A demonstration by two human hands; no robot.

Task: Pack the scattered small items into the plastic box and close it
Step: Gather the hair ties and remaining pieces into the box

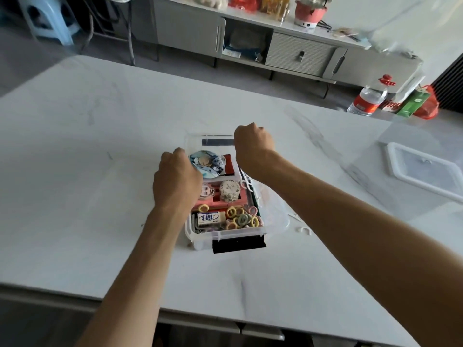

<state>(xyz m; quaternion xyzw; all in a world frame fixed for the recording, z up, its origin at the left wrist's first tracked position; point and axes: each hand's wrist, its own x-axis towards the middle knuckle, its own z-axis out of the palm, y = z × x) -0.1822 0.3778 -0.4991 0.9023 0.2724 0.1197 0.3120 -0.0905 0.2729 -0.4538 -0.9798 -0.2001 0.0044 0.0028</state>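
Note:
The clear plastic box sits mid-table, filled with a round picture badge, a floral round tin, a white labelled eraser and several pastel hair ties. A black latch hangs at its near end. A clear lid lies over the box, skewed to the right so it overhangs that side. My left hand is curled on the lid's left edge. My right hand is closed on its far right corner. A small white hook lies on the table right of the box.
A second white-rimmed clear lid or tray lies at the table's right edge. Past the table stand a grey low cabinet, a water bottle, bags on the floor and a blue stool.

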